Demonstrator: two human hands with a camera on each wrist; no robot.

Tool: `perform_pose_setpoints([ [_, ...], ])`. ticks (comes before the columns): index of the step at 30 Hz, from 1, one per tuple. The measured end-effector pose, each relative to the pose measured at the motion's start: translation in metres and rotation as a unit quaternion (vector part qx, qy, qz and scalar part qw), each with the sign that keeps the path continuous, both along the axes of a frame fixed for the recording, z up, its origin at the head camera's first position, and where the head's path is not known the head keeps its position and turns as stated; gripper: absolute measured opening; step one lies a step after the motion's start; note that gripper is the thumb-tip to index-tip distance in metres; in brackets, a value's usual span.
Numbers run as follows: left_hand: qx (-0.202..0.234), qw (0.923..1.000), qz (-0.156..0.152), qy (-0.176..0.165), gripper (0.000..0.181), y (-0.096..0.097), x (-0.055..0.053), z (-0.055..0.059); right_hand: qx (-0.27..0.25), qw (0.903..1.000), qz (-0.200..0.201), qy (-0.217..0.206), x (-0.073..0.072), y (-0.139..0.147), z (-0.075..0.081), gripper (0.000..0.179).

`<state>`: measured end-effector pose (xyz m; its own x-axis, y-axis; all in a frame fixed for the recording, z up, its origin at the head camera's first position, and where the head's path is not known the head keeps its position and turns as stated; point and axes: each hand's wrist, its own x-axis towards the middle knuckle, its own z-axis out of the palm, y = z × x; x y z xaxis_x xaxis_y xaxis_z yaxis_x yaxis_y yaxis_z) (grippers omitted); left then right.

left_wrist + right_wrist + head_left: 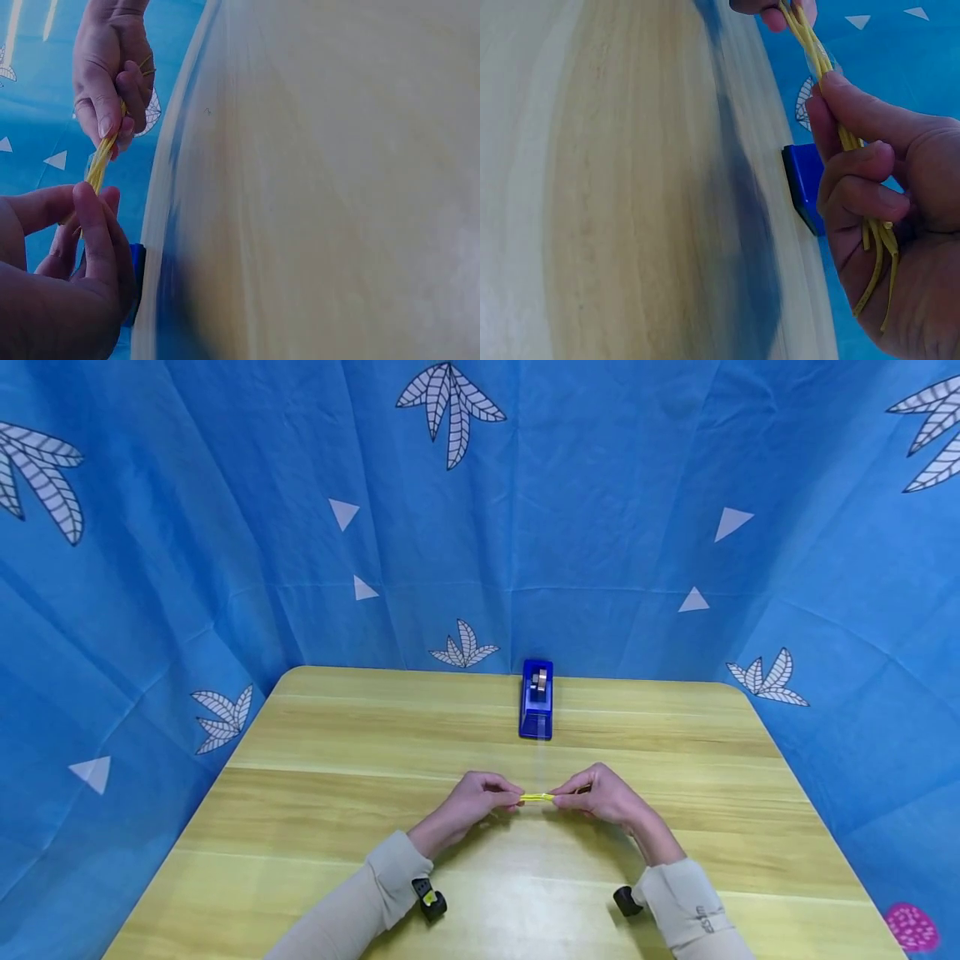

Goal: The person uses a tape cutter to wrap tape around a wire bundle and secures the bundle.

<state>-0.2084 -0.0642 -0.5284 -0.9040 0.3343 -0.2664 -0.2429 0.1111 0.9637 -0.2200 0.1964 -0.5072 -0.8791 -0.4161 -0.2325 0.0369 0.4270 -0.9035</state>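
A bundle of thin yellow strands (537, 797) is stretched level between the two hands over the middle of the table. My left hand (474, 802) pinches its left end between thumb and fingers. The other end is gripped by my right hand (606, 797); in the right wrist view, loose ends of the strands (877, 259) hang past its curled fingers. Clear tape (542, 762) runs from the blue tape dispenser (527, 700) to the bundle's middle, and a piece of it shows against the strands in the right wrist view.
The dispenser stands near the back edge of the wooden table (337, 727), a little beyond the hands. A blue patterned curtain (600, 485) hangs behind the table and along both sides. Black wrist cameras (431, 900) sit by the sleeves.
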Motion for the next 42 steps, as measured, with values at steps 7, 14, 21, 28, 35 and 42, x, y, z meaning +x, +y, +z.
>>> perform_pose_setpoints([
  [7, 0.046, 0.9988, -0.011, -0.012, 0.023, 0.003, -0.001, -0.004, 0.02, 0.9977, 0.001, 0.065, 0.001, 0.0, -0.004, 0.015],
  [14, 0.05, 0.9987, 0.0, -0.005, 0.016, 0.007, -0.002, -0.009, 0.011, 0.9955, 0.009, 0.094, 0.003, -0.002, -0.005, 0.016],
  [21, 0.035, 0.9989, 0.021, 0.022, 0.011, 0.01, -0.001, -0.009, 0.022, 0.9975, -0.003, 0.067, 0.004, -0.003, -0.007, 0.017],
  [28, 0.015, 0.9978, 0.038, 0.053, 0.01, 0.011, 0.0, -0.009, -0.007, 0.9986, 0.047, 0.024, 0.004, 0.008, -0.009, 0.036],
  [35, 0.001, 0.9975, 0.042, 0.057, 0.008, 0.009, 0.0, -0.01, -0.067, 0.9948, 0.047, -0.06, 0.004, 0.018, -0.016, 0.042],
  [42, -0.028, 0.9965, 0.03, 0.073, 0.009, 0.008, -0.002, -0.006, -0.063, 0.9962, -0.007, -0.06, 0.004, 0.015, -0.023, 0.034],
])
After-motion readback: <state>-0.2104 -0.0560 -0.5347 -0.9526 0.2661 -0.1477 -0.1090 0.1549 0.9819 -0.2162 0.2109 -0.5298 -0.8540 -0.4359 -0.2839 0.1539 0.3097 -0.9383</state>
